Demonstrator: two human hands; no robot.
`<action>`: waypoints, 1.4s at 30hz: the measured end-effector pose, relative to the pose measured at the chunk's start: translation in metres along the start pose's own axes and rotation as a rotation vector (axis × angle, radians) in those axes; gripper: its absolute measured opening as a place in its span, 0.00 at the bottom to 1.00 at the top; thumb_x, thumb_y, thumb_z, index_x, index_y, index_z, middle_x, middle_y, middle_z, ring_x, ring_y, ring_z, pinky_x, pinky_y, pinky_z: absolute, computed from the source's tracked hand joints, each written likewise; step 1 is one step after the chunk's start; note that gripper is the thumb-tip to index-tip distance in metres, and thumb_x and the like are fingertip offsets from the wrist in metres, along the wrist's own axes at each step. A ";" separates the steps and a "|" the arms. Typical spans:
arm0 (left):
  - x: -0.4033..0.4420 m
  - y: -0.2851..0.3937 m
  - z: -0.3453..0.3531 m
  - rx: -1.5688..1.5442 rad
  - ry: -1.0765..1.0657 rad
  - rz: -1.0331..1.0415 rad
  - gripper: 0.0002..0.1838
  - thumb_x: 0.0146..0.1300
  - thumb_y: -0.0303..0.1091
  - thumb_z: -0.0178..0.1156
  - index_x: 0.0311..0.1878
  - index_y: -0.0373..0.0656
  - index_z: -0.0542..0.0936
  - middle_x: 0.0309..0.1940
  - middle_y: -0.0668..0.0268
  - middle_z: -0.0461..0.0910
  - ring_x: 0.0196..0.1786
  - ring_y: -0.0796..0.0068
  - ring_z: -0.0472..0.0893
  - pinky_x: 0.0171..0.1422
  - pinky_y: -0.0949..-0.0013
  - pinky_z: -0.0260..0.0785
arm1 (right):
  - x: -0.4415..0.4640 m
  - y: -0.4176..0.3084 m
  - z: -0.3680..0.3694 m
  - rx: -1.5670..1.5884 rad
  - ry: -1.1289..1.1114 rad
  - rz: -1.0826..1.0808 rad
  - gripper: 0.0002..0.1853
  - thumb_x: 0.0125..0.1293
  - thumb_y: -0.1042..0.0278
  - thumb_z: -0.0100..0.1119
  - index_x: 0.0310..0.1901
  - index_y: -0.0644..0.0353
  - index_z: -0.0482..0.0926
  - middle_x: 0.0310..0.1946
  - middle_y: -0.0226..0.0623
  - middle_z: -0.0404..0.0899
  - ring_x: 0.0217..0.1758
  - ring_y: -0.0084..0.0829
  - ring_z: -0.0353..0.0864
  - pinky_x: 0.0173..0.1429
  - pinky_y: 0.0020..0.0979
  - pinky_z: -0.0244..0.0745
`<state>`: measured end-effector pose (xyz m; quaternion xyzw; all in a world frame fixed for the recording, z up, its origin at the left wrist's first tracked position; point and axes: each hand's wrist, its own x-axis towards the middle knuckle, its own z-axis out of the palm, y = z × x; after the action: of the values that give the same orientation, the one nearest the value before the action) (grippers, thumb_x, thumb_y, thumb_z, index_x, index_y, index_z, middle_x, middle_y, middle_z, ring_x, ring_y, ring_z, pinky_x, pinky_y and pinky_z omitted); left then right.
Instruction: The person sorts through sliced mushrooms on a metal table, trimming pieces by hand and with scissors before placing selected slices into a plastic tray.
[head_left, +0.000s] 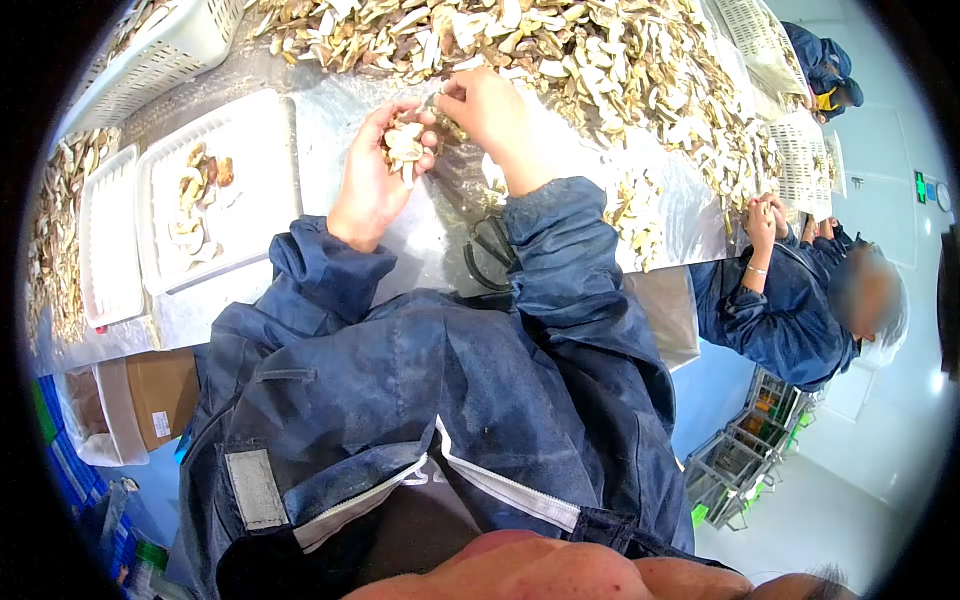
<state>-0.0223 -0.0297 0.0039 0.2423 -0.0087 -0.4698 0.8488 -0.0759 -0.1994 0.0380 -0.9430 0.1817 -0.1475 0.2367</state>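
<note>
My left hand point(372, 178) is cupped, palm up, around several dried mushroom slices point(404, 146). Close beside its fingertips, my right hand point(492, 112) has thumb and fingers pinched together at the near edge of the pile. Whatever lies in that pinch is hidden or too small to name. A large heap of pale and brown mushroom slices point(600, 60) spreads over the metal table point(330, 105) beyond both hands. Below my right wrist lies a black-handled tool point(488, 252), partly covered by my sleeve.
To the left stand a white tray point(265, 150) with a few mushroom slices and a narrower white tray point(112, 240). White perforated baskets point(195, 40) stand at the far left and right point(800, 150). A co-worker point(790, 300) works at right; below are cardboard boxes point(160, 400).
</note>
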 end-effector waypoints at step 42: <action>-0.021 -0.001 0.036 0.296 -0.176 -0.371 0.25 0.79 0.43 0.47 0.71 0.40 0.67 0.36 0.66 0.77 0.30 0.82 0.75 0.21 0.81 0.65 | -0.077 0.044 -0.035 0.359 0.138 0.301 0.11 0.59 0.66 0.68 0.34 0.68 0.84 0.29 0.43 0.82 0.31 0.32 0.82 0.38 0.31 0.76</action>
<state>-0.0438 -0.0274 0.0393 0.3198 -0.1066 -0.6305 0.6992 -0.1689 -0.2177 0.0309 -0.8359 0.3066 -0.2044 0.4068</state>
